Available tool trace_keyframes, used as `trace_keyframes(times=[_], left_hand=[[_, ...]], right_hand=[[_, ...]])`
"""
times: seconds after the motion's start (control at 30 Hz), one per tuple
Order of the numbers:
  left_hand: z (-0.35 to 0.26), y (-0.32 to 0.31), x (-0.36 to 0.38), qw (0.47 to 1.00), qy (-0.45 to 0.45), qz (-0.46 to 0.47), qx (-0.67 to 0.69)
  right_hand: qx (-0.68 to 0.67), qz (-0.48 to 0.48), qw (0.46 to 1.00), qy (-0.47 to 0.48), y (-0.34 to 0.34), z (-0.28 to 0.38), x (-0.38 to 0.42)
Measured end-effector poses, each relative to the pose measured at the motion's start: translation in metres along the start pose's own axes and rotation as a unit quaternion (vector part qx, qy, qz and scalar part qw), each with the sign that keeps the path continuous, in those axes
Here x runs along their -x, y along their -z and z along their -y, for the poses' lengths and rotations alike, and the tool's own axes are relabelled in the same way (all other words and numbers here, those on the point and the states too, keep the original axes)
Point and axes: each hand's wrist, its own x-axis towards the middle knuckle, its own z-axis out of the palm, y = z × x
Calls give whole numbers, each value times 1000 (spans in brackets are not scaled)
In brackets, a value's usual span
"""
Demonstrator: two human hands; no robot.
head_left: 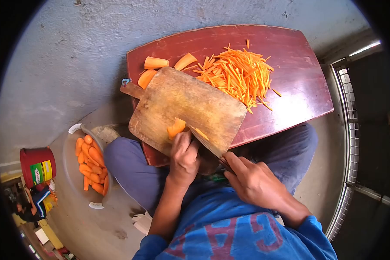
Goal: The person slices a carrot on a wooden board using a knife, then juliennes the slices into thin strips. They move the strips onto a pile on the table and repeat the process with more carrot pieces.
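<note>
Near the front edge of a worn wooden cutting board point(190, 99), my left hand point(185, 158) presses its curled fingers on a piece of carrot point(176, 128). My right hand point(258, 180) is closed round the handle of a knife point(210, 146). The blade lies against the board just right of the carrot piece, with a thin carrot slice point(201, 133) beside it. A heap of carrot sticks point(242, 73) lies beyond the board. Several larger carrot chunks, one of them a cut chunk point(156, 63), rest behind the board at the left.
The board lies on a dark red table point(294, 78) against a blue wall point(95, 43). On the floor at left stand a clear tub point(67, 173) of whole peeled carrots point(91, 162) and a red bucket point(28, 167). Another person point(34, 206) is at far left.
</note>
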Motion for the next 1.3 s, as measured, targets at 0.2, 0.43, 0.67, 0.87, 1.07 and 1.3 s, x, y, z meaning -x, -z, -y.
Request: trace_keyframes(times=[0.2,0.43,0.67,0.87,1.07,1.3], left_hand=[[5,1,5,1000,13,18,-13],[3,0,3,1000,9,-6,-2],[6,-5,5,1000,7,-25,-9],[6,-4,5,999,-5,-31,-18],[6,-7,9,999,11,-27,-19],[6,-8,6,999,4,-48,-12]], right_hand=[[-5,19,1000,-17,-6,-6,-5],[-7,-1,1000,3,-7,-4,-4],[-6,4,1000,-30,3,6,12],[-27,18,999,-25,2,0,4],[-16,8,1000,0,-10,-12,-9],[9,14,1000,-16,-2,2,7]])
